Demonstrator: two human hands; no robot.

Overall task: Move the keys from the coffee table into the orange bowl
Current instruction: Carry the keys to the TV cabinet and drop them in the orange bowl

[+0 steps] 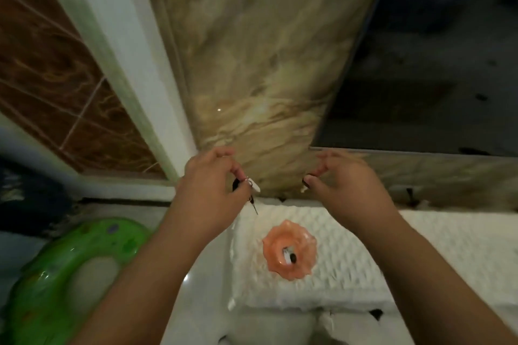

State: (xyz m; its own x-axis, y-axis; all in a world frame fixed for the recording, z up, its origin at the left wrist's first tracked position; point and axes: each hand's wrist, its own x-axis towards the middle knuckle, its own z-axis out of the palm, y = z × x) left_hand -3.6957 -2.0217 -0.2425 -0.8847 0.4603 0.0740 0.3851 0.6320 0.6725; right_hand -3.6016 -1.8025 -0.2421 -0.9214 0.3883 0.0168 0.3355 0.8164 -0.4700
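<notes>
Over the white textured mat (350, 246), head cam view: left hand (208, 185) pinches a set of keys (251, 190) at fingertip level, ring & one key dangling below, up & left of the orange bowl (288, 251). Bowl sits on the mat w/ small dark & white bits already inside; can't tell what. Right hand (343, 179) hovers half-curled, holding nothing. Green plastic seat (56, 283) lies low left. Marble-look wall panel (252, 50) behind. Nothing betw. keys & bowl.

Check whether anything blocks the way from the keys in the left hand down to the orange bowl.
Nothing visible does. The keys dangle from the left hand, above and left of the orange bowl, with open air between them.
</notes>
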